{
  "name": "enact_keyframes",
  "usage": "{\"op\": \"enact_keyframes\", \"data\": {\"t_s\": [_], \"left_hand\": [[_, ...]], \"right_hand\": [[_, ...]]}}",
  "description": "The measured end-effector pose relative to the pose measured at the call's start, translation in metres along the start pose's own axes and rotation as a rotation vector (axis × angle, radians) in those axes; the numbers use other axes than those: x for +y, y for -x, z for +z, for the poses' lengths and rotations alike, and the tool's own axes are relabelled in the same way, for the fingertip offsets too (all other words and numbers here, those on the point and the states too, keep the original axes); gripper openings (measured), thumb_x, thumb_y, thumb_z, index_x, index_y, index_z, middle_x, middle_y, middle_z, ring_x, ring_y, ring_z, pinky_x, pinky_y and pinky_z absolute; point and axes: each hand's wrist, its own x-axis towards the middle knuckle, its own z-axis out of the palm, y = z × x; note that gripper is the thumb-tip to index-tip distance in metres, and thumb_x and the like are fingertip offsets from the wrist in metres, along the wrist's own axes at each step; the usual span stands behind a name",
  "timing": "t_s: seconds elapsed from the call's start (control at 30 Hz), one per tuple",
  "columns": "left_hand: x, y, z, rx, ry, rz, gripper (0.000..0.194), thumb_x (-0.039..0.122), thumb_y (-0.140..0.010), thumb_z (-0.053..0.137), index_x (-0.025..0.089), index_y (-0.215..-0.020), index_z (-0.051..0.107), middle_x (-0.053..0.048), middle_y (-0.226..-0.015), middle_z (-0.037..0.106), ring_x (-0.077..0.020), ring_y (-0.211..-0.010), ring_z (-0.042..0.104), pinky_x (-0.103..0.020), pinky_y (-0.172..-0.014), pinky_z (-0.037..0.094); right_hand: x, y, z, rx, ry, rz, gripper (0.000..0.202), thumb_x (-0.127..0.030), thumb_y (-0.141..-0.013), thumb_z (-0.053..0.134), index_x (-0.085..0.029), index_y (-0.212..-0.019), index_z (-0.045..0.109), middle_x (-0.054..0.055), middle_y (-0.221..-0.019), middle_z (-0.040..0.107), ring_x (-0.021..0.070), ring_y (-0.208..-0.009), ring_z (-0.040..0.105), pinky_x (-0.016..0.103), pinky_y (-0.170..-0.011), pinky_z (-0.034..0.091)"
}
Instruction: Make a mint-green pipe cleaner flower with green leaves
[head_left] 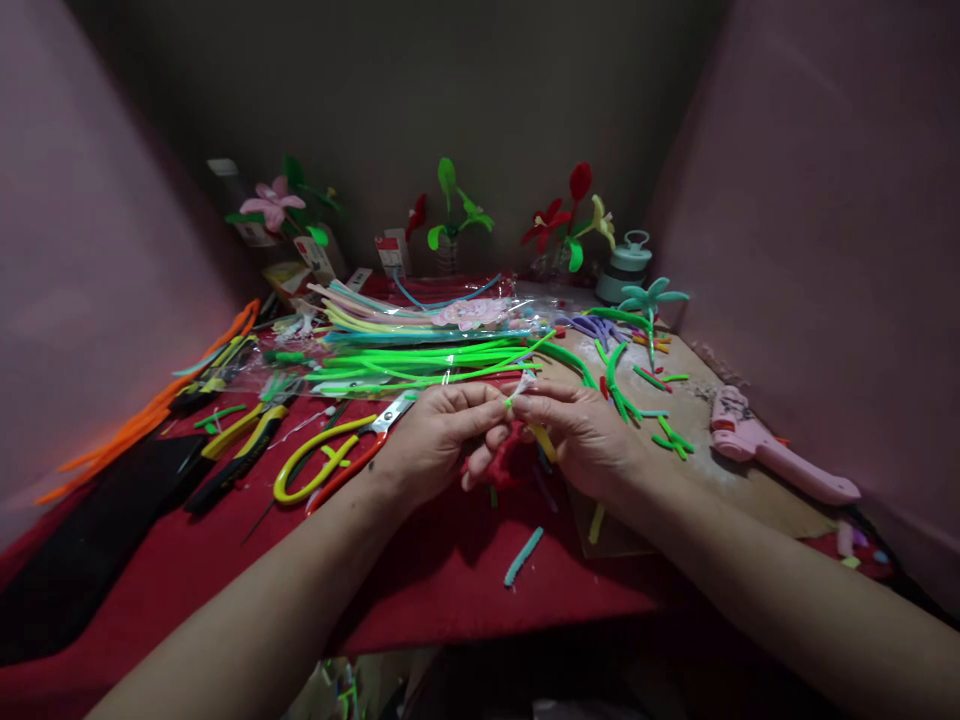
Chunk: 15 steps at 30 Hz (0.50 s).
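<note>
My left hand [454, 430] and my right hand [581, 425] meet over the near middle of the table, fingertips almost touching. Both are closed in a pinch on one small pipe cleaner piece [509, 402], bright green where it shows between them. A whitish tuft [527, 382] sticks up above the right fingertips, and a yellow pipe cleaner end [544, 443] shows below them. How these parts join is hidden by my fingers. Close to my left wrist lie yellow-and-red-handled scissors [330, 458]. A short light-blue pipe cleaner [523, 557] rests on the red cloth in front.
Behind my hands lie green pipe cleaners [420, 360] and plastic bags of others. Pliers [251, 440] and orange pipe cleaners [157, 420] are at left. A pink hand tool [780, 450] lies on the brown board [720, 500] at right. Pipe cleaner flowers [450, 205] stand along the back.
</note>
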Motion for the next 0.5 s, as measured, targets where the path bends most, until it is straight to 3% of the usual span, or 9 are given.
{"op": "enact_keyframes", "data": {"t_s": [0.13,0.23,0.37,0.5], "left_hand": [[0.0,-0.001,0.0,0.018,-0.073,0.033,0.026,0.035,-0.082,0.054,0.014,-0.067,0.055,0.004,-0.052,0.052,-0.0045,-0.033,0.042,-0.017,-0.034,0.033],[-0.002,-0.002,0.003,0.161,-0.284,0.175,0.017,0.032,-0.077,0.061,0.015,-0.077,0.059,0.003,-0.058,0.057,-0.0075,-0.046,0.051,-0.019,-0.046,0.042],[-0.009,-0.001,0.008,0.352,-0.559,0.375,0.008,0.024,-0.076,0.062,0.016,-0.076,0.062,0.002,-0.061,0.059,-0.0072,-0.051,0.05,-0.018,-0.05,0.041],[-0.007,0.001,0.01,0.309,-0.436,0.298,0.017,0.027,-0.081,0.055,0.015,-0.07,0.059,0.003,-0.056,0.056,-0.0066,-0.045,0.049,-0.019,-0.048,0.041]], "right_hand": [[0.0,-0.001,0.0,0.045,-0.07,0.008,0.011,-0.017,-0.057,0.077,-0.017,-0.065,0.069,-0.002,-0.066,0.062,0.01,-0.062,0.054,0.027,-0.064,0.04],[0.002,-0.002,-0.001,0.102,-0.095,0.002,0.012,-0.017,-0.056,0.078,-0.018,-0.064,0.069,-0.002,-0.067,0.063,0.0105,-0.064,0.055,0.027,-0.066,0.041],[0.005,-0.004,-0.002,0.107,-0.033,-0.015,0.014,-0.021,-0.057,0.079,-0.018,-0.068,0.071,-0.001,-0.072,0.064,0.0115,-0.068,0.056,0.028,-0.07,0.041],[0.005,-0.003,-0.003,0.044,0.02,-0.057,0.013,-0.024,-0.061,0.077,-0.019,-0.073,0.073,0.0,-0.08,0.066,0.0125,-0.075,0.057,0.028,-0.075,0.042]]}}
